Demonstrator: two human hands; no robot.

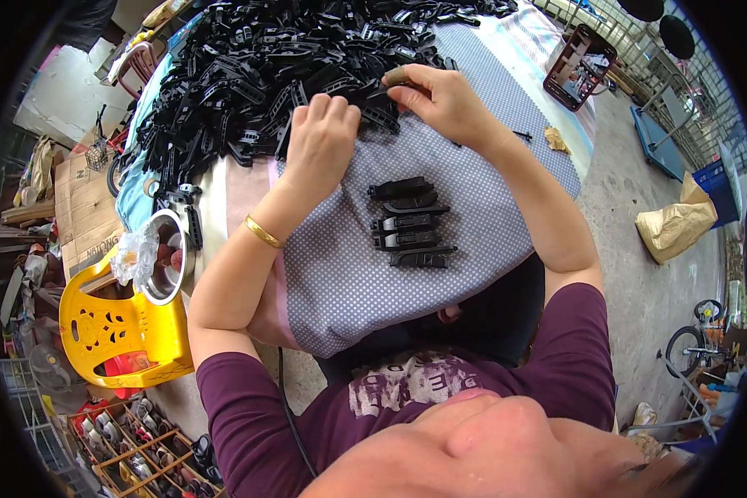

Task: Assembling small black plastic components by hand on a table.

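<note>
A wide heap of black plastic clip-like parts [241,75] covers the far side of the cloth-topped table. At its near edge is my left hand [324,137], fingers curled inward; the knuckles hide whatever they hold. My right hand [440,100] is farther right, with thumb and index finger closed toward each other beside the heap. A brownish wrap [407,76] covers that index fingertip. What lies in this pinch is too small to make out. Nearer to me, several black parts [411,222] lie in a short column on the grey dotted cloth [332,282].
A phone [579,68] stands at the far right of the table, near a crumpled brown scrap [556,139]. On the left, a metal bowl [177,286] with a plastic bag sits by a yellow chair [124,328]. A paper sack [679,220] stands on the floor at right.
</note>
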